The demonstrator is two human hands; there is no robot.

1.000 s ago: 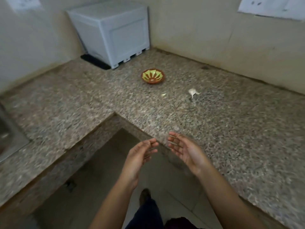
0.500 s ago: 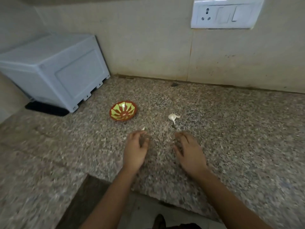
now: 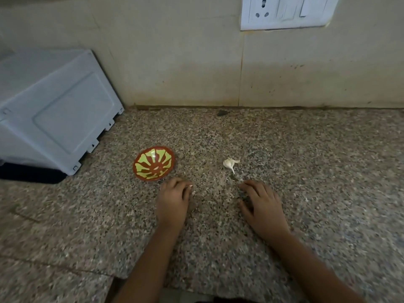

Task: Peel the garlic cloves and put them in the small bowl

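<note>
A small red bowl (image 3: pixel 154 164) with a yellow-green pattern stands empty on the granite counter (image 3: pixel 306 171). My left hand (image 3: pixel 173 202) lies just in front of the bowl with its fingers curled down, and its fingertips pinch a small pale garlic clove (image 3: pixel 189 186), mostly hidden. A white piece of garlic (image 3: pixel 229 164) with a thin papery tail lies to the right of the bowl. My right hand (image 3: pixel 262 204) rests on the counter below that garlic, fingers spread and holding nothing, a short gap from it.
A pale grey appliance (image 3: pixel 54 112) stands at the back left on a black base. The wall with a white socket plate (image 3: pixel 284 12) closes the counter's far side. The counter's front edge runs near the bottom of the view, with a step to the left.
The view came closer and over the counter. Both hands moved forward from the air onto the counter; the left fingers now cover the small clove that lay just beyond them.
</note>
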